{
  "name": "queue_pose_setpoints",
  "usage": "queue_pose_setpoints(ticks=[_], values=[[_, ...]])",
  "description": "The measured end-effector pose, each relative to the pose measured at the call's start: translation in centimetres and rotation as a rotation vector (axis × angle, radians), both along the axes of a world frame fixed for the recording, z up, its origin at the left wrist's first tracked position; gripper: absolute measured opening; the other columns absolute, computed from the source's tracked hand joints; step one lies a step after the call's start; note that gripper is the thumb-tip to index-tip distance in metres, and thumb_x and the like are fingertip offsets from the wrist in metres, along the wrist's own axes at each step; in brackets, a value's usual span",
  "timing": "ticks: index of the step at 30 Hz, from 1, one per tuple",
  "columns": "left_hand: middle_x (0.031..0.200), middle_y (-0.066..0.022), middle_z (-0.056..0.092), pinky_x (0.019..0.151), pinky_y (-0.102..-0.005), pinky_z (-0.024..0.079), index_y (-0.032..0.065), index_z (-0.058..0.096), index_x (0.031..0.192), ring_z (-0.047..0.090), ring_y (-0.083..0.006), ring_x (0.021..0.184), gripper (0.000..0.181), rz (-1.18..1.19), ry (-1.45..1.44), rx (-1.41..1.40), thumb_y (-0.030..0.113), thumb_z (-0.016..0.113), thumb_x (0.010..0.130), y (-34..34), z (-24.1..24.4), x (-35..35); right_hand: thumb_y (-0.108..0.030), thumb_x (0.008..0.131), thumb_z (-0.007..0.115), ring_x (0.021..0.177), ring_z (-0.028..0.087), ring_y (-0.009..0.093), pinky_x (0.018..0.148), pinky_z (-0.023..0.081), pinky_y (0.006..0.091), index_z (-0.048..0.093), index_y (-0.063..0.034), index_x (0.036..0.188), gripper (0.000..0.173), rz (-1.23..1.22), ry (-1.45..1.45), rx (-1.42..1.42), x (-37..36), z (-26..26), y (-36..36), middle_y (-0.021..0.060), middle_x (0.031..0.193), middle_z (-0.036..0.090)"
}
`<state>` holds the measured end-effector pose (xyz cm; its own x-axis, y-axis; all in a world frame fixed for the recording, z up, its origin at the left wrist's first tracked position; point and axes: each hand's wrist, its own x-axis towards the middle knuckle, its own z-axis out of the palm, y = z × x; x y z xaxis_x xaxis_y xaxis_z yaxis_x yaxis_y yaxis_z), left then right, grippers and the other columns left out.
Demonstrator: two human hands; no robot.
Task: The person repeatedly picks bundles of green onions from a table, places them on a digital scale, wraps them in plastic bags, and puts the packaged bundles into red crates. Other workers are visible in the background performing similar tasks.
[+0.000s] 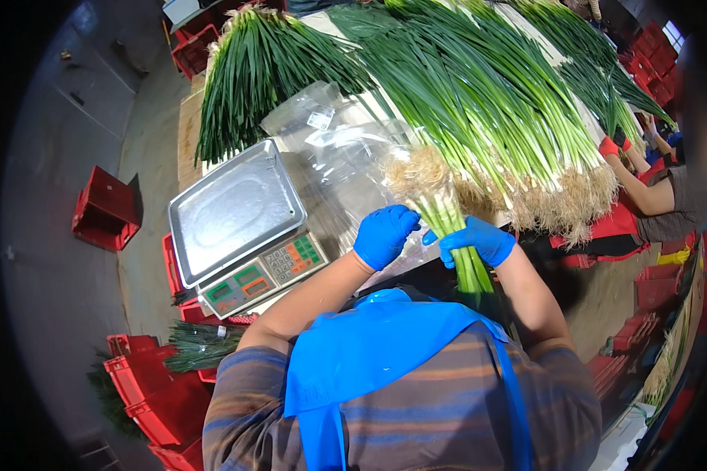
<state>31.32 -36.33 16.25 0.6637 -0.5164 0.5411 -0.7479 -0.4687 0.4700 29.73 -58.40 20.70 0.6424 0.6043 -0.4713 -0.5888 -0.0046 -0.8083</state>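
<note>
My right hand [477,241], in a blue glove, grips a bunch of green onions [448,215] by its pale stalks. The roots point up and away from me, and the green leaves hang down towards my apron. My left hand [387,236], also gloved in blue, is just left of the bunch with its fingers curled; whether it pinches anything is not plain. Beyond both hands lie clear plastic bags [342,156], one with a white label. To the left stands a digital scale with a bare metal pan [238,212]. A large row of green onions [506,129] lies past the bunch, roots towards me.
Another leafy heap [271,76] lies at the table's far left. Red crates [159,394] with bagged greens stand at lower left, and one red crate [106,209] is on the floor. At right, a co-worker's red-gloved hand [610,147] is beside the onions.
</note>
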Motion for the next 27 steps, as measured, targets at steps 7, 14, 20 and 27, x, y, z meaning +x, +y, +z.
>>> queue_pose_setpoints(ticks=[7, 14, 20, 27], values=[[0.079, -0.0081, 0.056, 0.059, -0.0373, 0.047, 0.0128, 0.056, 0.084, 0.058, -0.0287, 0.073, 0.014, 0.059, 0.144, -0.082, 0.007, 0.061, 0.072, -0.6, -1.8, 0.0, -0.012, 0.076, 0.066, 0.063, 0.063, 0.021, 0.056, 0.052, 0.0324, 0.056, 0.0049, 0.111, 0.040, -0.155, -0.035, 0.009, 0.5, -2.5, -0.4, 0.0154, 0.087, 0.065], [0.079, -0.0099, 0.057, 0.061, -0.0400, 0.046, 0.0096, 0.059, 0.081, 0.056, -0.0319, 0.074, 0.017, -0.094, 0.031, -0.151, 0.008, 0.066, 0.066, -2.0, -0.1, -0.6, -0.008, 0.076, 0.067, 0.065, 0.062, 0.021, 0.059, 0.051, 0.0319, 0.060, 0.0040, 0.098, 0.026, -0.173, -0.179, 0.018, -0.2, -0.3, -0.1, 0.0137, 0.077, 0.063], [0.098, -0.0132, 0.056, 0.079, -0.0366, 0.045, 0.0056, 0.054, 0.101, 0.055, -0.0328, 0.092, 0.041, 0.042, 0.120, -0.298, 0.024, 0.075, 0.071, -0.4, -0.1, -0.3, -0.013, 0.074, 0.069, 0.070, 0.061, 0.023, 0.065, 0.050, 0.0351, 0.060, 0.0037, 0.094, 0.027, -0.124, -0.206, 0.008, -1.6, 0.1, -4.5, 0.0146, 0.079, 0.062], [0.119, -0.0136, 0.054, 0.086, -0.0370, 0.044, 0.0054, 0.045, 0.126, 0.054, -0.0217, 0.103, 0.068, -0.372, 0.760, -0.514, 0.030, 0.076, 0.071, -2.5, 1.5, 0.7, -0.010, 0.074, 0.070, 0.071, 0.062, 0.024, 0.065, 0.051, 0.0355, 0.052, 0.0032, 0.114, 0.046, 0.024, -0.281, 0.042, -1.4, 1.3, -3.0, 0.0147, 0.082, 0.062]])
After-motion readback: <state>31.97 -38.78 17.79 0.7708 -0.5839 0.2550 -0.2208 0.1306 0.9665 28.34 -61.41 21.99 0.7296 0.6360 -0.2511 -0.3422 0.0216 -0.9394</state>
